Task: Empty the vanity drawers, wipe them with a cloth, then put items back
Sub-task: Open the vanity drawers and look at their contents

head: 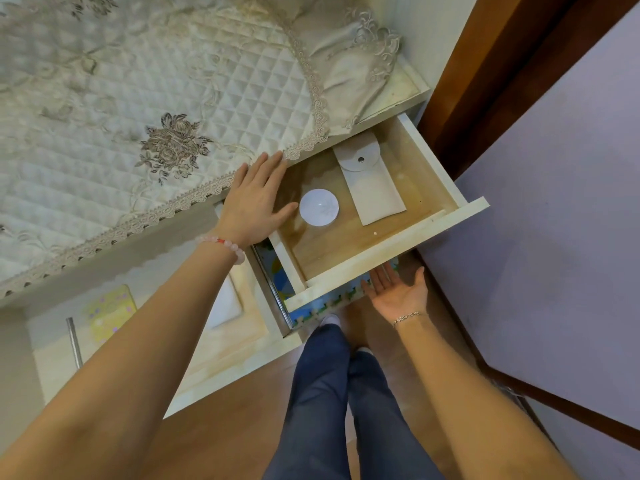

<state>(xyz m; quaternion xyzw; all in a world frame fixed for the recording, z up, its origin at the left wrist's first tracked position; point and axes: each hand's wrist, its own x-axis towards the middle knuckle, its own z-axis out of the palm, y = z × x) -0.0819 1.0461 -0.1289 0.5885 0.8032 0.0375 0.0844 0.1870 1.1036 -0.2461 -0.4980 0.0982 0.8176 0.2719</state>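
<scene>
The top vanity drawer [394, 251] stands pulled out, cream outside with a bare wood floor. Inside lie a round white jar [319, 207] at the left and a white snap-flap pouch [372, 180] toward the back right. My left hand [258, 199] hovers flat and open over the drawer's left side, its thumb close to the jar. My right hand [398, 294] is palm up and open just below the drawer's front panel, holding nothing. A lower drawer [277, 282] juts out beneath, showing a colourful printed item.
A quilted lace-edged cover [138, 109] drapes the vanity top. At lower left is a shelf with a yellow patterned box [110, 311] and a metal rod [74, 341]. A brown door frame [502, 64] and purple bed surface [554, 237] close in the right. My legs stand below.
</scene>
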